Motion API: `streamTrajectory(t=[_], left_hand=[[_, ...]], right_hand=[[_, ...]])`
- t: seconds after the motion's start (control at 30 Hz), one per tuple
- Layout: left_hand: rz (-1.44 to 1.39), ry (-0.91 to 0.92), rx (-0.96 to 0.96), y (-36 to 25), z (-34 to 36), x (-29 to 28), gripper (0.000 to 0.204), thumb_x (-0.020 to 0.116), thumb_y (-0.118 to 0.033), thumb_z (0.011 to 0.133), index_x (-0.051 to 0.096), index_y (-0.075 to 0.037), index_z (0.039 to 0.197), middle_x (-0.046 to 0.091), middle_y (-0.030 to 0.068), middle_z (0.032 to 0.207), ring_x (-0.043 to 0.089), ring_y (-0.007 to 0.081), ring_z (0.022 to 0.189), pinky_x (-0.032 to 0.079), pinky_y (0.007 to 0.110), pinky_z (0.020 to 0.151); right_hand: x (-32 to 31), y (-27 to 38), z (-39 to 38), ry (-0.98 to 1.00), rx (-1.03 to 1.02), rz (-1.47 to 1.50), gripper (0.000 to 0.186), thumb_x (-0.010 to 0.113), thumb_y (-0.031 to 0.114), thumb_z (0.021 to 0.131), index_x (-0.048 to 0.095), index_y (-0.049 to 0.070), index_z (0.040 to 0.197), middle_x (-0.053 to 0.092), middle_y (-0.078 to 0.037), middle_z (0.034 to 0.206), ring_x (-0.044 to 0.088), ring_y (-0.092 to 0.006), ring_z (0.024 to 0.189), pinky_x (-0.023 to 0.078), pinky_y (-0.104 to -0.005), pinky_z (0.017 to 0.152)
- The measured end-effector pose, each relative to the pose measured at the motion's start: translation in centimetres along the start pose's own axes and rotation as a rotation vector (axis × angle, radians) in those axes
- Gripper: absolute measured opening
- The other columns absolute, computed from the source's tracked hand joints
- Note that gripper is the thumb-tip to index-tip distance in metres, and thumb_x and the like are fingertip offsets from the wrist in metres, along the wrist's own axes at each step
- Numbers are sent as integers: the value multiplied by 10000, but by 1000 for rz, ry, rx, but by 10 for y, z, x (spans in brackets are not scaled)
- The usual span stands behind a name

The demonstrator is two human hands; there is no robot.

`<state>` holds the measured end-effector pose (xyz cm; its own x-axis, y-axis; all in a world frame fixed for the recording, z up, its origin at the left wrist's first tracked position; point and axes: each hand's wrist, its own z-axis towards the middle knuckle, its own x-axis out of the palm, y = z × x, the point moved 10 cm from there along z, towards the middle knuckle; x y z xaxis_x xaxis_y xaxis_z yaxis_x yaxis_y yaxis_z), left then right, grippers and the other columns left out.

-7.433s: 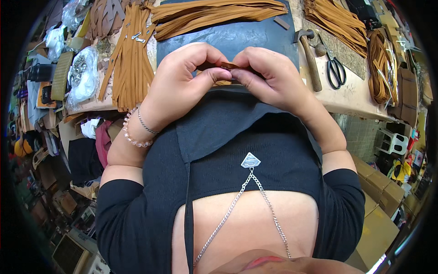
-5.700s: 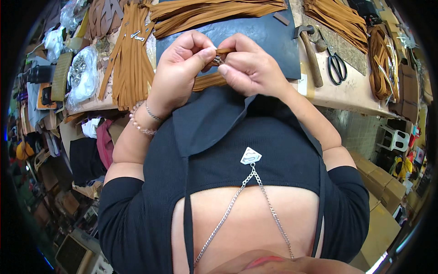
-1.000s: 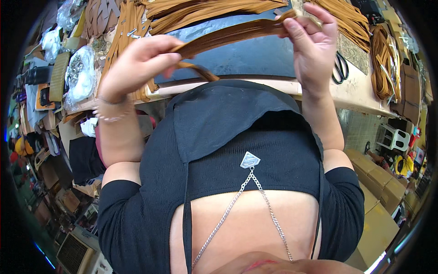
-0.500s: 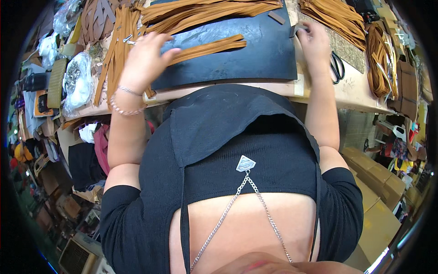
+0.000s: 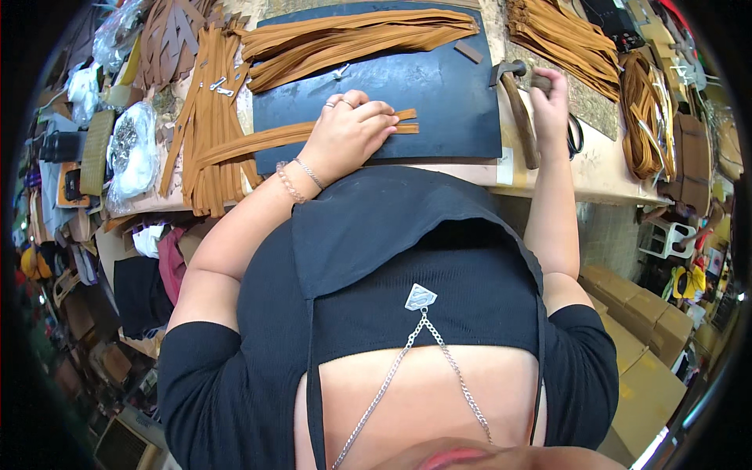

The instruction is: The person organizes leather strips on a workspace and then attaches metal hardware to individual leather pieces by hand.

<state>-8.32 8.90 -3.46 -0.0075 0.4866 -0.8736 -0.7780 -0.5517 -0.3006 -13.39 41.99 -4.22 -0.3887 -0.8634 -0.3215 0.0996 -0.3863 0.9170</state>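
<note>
My left hand lies over a tan zipper strip on the dark rubber-like board, its fingers bent and pressed together on the strip. Two narrow ends of that strip stick out past the fingertips. To the right of the board, my right hand is closed around a small brownish, rounded object, mostly hidden by the fingers. Just left of that hand lies a hammer with a dark metal head and a wooden handle pointing toward me.
A bundle of tan zipper strips lies across the board's far part, near a metal zipper slider and a small brown piece. More strips are piled at left and right. Black-handled scissors lie beyond my right wrist.
My left hand has come down and right onto the zipper strip, which now lies nearer me. My right hand has moved off the hammer head to the right, with a small object in its fingers.
</note>
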Motion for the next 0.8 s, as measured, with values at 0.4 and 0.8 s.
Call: streamTrajectory(t=[0.4,0.8], left_hand=[[-95,-87,-68,1,13,3,122,723,-196,829,650,-106,868,586,14,933,542,235,917,422,356,829],[-101,-91,-100,9,11,10,117,716,-219,820,643,-128,830,581,-27,898,539,206,899,412,364,844]], right_hand=[[151,72,-74,577,-211,-156,283,682,3,852,613,42,1124,643,-95,1000,618,-176,904,506,-295,825],[139,90,-86,534,-504,-530,200,630,-6,761,594,47,950,640,-124,920,622,-347,895,515,-429,800]])
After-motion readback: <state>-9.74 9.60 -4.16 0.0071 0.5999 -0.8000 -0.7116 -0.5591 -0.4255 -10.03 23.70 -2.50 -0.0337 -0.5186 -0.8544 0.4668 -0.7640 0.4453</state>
